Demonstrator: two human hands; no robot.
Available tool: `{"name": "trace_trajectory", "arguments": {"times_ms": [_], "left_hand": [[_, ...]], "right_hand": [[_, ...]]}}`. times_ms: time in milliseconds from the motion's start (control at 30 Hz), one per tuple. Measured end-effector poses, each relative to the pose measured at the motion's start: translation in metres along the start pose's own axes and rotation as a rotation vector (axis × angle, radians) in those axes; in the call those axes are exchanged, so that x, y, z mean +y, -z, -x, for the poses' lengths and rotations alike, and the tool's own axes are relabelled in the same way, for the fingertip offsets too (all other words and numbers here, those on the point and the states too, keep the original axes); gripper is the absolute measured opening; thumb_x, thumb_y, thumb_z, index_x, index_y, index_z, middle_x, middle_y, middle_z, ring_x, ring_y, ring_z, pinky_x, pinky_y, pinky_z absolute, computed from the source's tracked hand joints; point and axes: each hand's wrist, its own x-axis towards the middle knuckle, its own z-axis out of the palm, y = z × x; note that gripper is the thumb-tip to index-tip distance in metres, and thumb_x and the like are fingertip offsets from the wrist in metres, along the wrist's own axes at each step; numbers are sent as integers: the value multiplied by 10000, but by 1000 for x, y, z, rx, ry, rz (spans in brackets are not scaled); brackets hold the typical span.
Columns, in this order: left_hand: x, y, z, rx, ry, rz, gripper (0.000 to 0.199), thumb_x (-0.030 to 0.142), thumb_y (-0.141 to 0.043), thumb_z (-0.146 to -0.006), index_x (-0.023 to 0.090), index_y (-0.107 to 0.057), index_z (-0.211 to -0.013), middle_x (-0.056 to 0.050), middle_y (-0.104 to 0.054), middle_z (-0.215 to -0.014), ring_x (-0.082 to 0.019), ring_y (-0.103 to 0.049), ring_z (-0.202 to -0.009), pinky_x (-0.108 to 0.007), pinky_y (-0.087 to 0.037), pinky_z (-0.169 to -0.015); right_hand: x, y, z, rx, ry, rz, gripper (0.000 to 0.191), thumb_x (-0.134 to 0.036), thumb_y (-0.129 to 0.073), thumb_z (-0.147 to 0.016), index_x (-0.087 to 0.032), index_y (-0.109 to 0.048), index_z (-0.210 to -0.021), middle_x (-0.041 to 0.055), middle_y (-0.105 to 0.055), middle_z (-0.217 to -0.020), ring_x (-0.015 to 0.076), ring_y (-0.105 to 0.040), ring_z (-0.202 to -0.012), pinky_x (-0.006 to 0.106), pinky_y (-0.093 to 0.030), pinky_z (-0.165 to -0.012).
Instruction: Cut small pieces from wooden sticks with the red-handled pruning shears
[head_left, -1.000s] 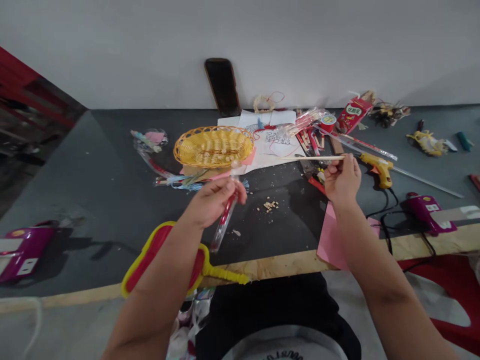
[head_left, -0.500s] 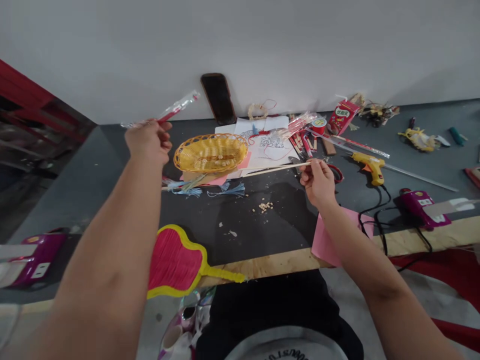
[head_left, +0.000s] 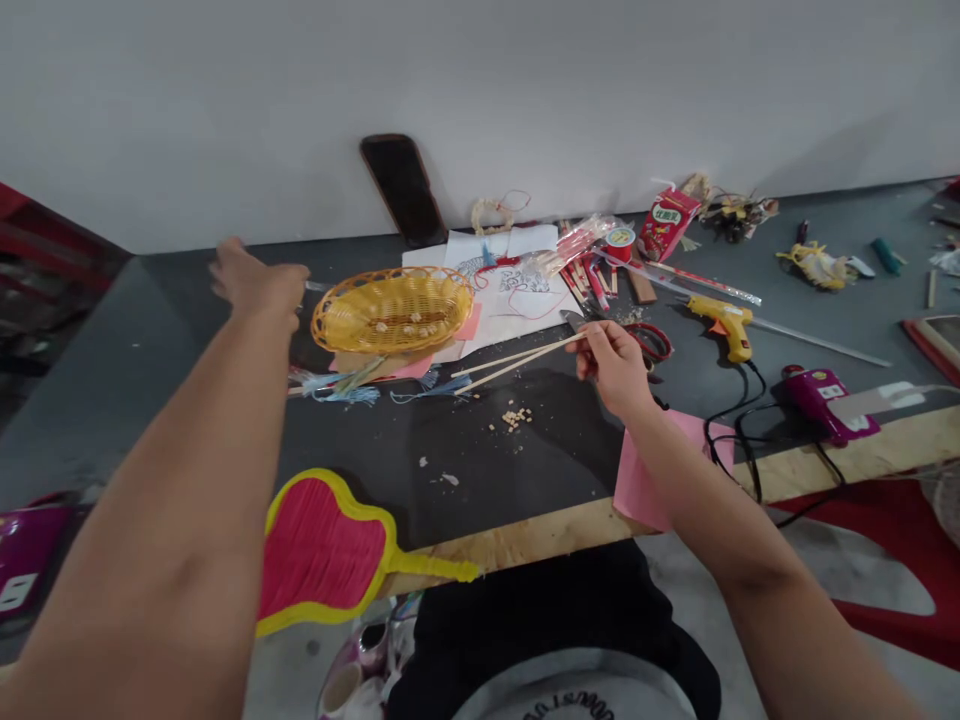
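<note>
My left hand, blurred by motion, is low over the far left of the table, left of a yellow woven basket. Its thumb and fingers look spread apart, and a sliver of clear plastic shows beside it. Two thin wooden sticks are pinched in my right hand, their free ends pointing left past the basket. Scissors with red handles lie partly behind that hand. Small cut wooden bits are scattered below the sticks. Blue tassels lie in front of the basket.
A red and yellow fan overhangs the front edge. A phone leans on the wall. Printed paper, a thread spool, a drink carton, a yellow glue gun, its cable and pink paper are to the right.
My left hand has moved left and down, and the red plastic-wrapped packet it held no longer shows in it. The sticks in my right hand have fanned apart slightly; the view has shifted.
</note>
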Motion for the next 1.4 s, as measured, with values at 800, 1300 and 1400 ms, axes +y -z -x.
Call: {"name": "trace_trajectory", "arguments": {"times_ms": [800, 1300, 1400], "left_hand": [[26, 2, 190, -557, -545, -722, 427, 180, -379, -931, 138, -697, -1212, -205, -727, -1188, -363, -687, -1090, -444, -526, -878], [56, -7, 199, -368, -509, -404, 417, 444, -449, -1003, 213, -713, -1228, -118, -751, -1182, -313, -676, -1117, -436, -498, -977], [53, -20, 204, -408, -545, -346, 424, 435, -409, -1021, 211, -740, -1163, -112, -762, -1093, -296, -686, -1058, -426, -506, -940]], "right_hand": [[-22, 33, -7, -95, 325, 1335, 123, -220, -581, -924, -195, -681, -990, 139, -698, -1122, 310, -601, -1110, 501, -473, -976], [-18, 36, -2, -178, 253, 1637, 180, -275, -624, -901, -176, -728, -1009, 167, -639, -1255, 376, -530, -1169, 559, -497, -948], [-15, 36, -3, -184, 312, 1515, 121, -242, -608, -890, -174, -708, -894, 165, -634, -1274, 362, -545, -1206, 566, -475, -1021]]}}
